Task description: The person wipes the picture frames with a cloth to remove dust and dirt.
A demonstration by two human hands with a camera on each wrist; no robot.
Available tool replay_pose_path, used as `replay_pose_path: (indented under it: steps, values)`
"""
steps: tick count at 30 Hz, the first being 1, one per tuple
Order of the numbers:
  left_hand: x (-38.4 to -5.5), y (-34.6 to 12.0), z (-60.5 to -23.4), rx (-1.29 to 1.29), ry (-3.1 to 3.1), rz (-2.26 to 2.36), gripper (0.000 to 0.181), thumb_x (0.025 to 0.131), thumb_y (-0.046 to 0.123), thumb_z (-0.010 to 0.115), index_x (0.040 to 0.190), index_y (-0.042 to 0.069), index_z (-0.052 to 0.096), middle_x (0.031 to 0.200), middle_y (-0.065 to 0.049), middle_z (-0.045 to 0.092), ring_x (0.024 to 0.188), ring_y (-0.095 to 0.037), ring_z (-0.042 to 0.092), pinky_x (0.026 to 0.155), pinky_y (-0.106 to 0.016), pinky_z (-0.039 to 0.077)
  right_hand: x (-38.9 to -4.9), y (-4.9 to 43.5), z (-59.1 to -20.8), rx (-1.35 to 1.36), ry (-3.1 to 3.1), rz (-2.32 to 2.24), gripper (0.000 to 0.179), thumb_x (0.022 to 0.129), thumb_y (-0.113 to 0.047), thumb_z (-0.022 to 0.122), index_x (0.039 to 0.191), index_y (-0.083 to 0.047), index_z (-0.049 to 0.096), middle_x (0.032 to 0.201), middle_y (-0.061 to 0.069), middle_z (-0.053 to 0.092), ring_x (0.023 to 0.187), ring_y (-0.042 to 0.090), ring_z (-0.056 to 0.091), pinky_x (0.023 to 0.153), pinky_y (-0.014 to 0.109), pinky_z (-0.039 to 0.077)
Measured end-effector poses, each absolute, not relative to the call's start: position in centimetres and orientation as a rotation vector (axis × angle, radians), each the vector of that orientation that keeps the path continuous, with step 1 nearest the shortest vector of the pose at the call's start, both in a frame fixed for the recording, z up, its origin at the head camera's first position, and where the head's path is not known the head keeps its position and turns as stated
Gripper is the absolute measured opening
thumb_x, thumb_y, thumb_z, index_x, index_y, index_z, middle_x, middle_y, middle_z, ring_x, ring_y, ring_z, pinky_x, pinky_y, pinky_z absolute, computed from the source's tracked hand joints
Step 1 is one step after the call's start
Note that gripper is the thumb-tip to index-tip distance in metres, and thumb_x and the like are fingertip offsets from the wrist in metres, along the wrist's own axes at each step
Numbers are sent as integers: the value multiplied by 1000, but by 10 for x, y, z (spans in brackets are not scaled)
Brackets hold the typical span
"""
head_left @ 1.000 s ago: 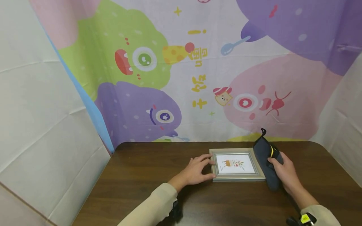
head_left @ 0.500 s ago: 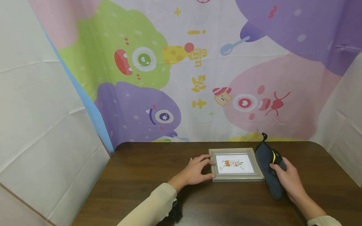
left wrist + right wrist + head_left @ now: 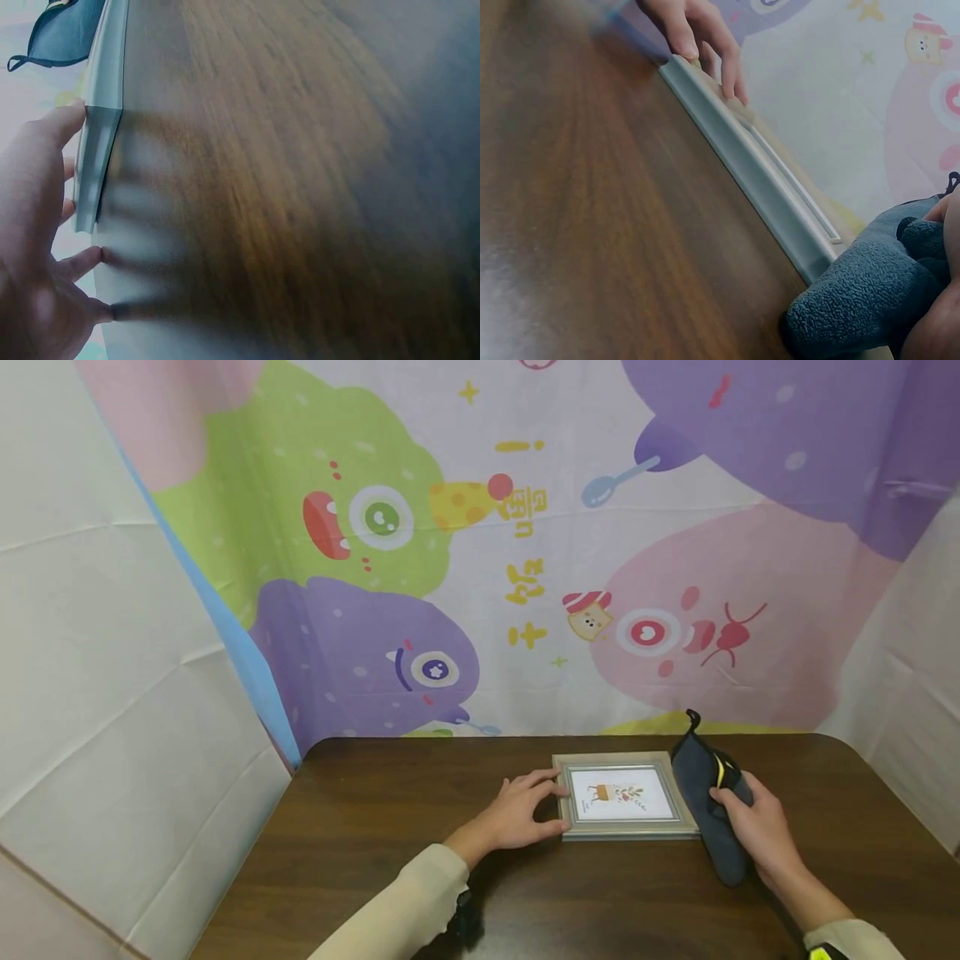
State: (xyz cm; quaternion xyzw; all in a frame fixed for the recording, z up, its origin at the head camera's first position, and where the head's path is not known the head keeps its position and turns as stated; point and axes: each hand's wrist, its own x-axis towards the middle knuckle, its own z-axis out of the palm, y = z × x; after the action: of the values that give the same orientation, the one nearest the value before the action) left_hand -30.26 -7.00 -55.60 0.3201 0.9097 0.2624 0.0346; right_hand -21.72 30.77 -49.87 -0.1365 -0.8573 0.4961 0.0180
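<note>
A silver-beige picture frame [image 3: 630,837] with a plant print lies flat on the brown table. My left hand [image 3: 513,814] rests against its left edge, thumb at the near corner and fingers spread; in the left wrist view two fingertips touch the table beside the frame [image 3: 105,82]. My right hand [image 3: 765,831] grips a dark blue-grey fleecy duster [image 3: 708,810] with a black loop and a yellow-edged black strap. The duster lies along the frame's right edge, covering part of it. Up close in the right wrist view, the fuzzy duster [image 3: 870,292] overlaps the frame's end.
The wooden table [image 3: 360,860] ends at a cartoon-printed curtain [image 3: 525,693] behind the frame. White cloth walls [image 3: 150,693] stand at left and right. A yellow-and-black wrist device [image 3: 821,952] sits at the right cuff.
My right hand and the duster have slid toward me and a little right along the frame's right edge, then slightly back left. The left hand and frame stay almost still.
</note>
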Motion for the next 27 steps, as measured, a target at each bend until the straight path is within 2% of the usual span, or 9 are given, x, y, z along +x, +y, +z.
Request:
replay_pose_path:
  steps: [3,7,15,22,26,27]
  values:
    - [-304,-70,-557,986,2789,813,56,102,59,74,151,32,67,184,6,40,167,-41,45,129,-88,25,-221,307,-499,-419,-2664,1540,64,116,-38,49,169,-3,42,161,29,55,125,29,58,83,20,47]
    - [-305,-70,-558,988,2793,807,56,103,60,73,152,32,67,184,6,40,166,-41,45,129,-88,25,-226,307,-498,-398,-2671,1520,65,117,-38,48,170,-2,40,163,30,53,131,34,57,83,20,46]
    - [-306,-69,-559,1002,2809,804,55,103,62,72,150,33,67,184,7,41,166,-41,46,127,-89,28,-240,305,-496,-409,-2642,1514,64,116,-38,49,169,-2,42,162,32,55,124,32,62,83,22,49]
    - [-287,-69,-530,972,2784,772,54,106,57,70,149,26,68,183,0,42,166,-42,45,127,-87,31,-252,302,-496,-435,-2614,1532,60,115,-36,51,165,-3,48,161,30,57,121,31,62,83,23,48]
    - [-296,-71,-545,994,2789,814,54,105,62,70,148,30,68,183,3,42,165,-42,46,125,-89,30,-260,302,-496,-435,-2604,1530,58,115,-34,52,163,-2,49,160,30,58,125,33,60,85,24,47]
    - [-297,-71,-546,986,2779,825,55,103,60,73,149,29,68,183,3,42,166,-42,45,127,-89,28,-262,301,-496,-431,-2604,1531,58,115,-33,51,163,-2,49,160,30,57,126,34,60,86,24,47]
